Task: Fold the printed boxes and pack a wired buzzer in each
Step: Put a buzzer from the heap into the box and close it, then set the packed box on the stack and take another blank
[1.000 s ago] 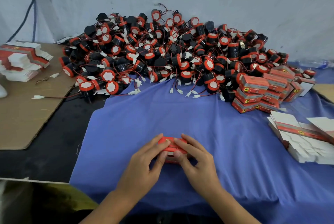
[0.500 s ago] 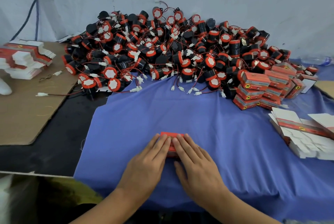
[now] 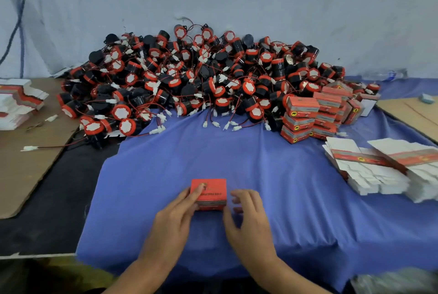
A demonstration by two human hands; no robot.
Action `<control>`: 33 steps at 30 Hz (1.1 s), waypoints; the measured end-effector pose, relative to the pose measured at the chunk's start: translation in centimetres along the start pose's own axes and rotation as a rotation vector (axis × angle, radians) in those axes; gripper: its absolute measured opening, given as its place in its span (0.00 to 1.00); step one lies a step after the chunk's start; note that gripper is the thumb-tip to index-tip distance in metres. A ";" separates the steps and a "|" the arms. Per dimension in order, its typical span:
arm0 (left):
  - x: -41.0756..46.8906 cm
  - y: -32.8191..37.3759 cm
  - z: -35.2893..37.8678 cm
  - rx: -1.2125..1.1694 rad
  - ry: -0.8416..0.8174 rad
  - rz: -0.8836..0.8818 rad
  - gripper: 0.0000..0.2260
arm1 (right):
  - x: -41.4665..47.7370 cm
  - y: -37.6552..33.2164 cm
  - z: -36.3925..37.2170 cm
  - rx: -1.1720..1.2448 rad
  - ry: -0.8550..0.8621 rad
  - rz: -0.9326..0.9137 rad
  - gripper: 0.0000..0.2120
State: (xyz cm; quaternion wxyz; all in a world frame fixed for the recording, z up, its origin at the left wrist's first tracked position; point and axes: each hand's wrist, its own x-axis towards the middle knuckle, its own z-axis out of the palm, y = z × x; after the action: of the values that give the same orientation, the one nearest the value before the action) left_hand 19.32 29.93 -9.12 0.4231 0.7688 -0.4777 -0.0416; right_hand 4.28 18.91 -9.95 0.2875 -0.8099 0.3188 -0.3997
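A closed red printed box (image 3: 209, 193) lies on the blue cloth (image 3: 237, 158) near the front edge. My left hand (image 3: 175, 215) rests its straight fingers on the box's left end, with one fingertip on the top face. My right hand (image 3: 247, 216) hovers just right of the box, its fingers loosely curled and holding nothing. A big heap of black and red wired buzzers (image 3: 194, 80) fills the back of the table. Packed red boxes (image 3: 308, 115) are stacked at the heap's right end. Flat unfolded box blanks (image 3: 369, 165) lie at the right.
A second pile of flat blanks (image 3: 19, 101) sits at the far left on brown cardboard (image 3: 26, 165). Another cardboard sheet (image 3: 412, 113) lies at the right edge. A grey wall stands right behind the heap. A loose buzzer wire (image 3: 47, 147) trails over the cardboard.
Both hands were pressing down on the box top. Now they have drawn back off it; the right hand has lifted away to the right and the closed top shows.
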 end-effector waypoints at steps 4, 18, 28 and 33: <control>1.7 2.5 1.4 -0.124 0.104 -0.136 0.21 | 0.7 -0.7 -0.8 0.120 -0.005 0.045 0.22; 17.4 14.5 14.6 -0.444 -0.084 -0.043 0.04 | 13.9 5.8 -9.1 0.070 0.193 0.418 0.37; 21.6 10.3 22.7 -0.260 -0.478 0.065 0.17 | 16.4 13.3 -8.0 -0.181 0.013 0.504 0.40; 22.6 10.1 22.7 -0.245 -0.580 0.114 0.20 | 17.5 13.9 -8.5 -0.156 -0.004 0.526 0.44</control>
State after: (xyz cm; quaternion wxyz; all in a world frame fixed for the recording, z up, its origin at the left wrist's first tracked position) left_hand 13.77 -3.18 -8.94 0.3601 0.6402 -0.6123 -0.2924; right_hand 1.57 -4.71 -7.45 0.3189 -0.7197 0.5473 -0.2842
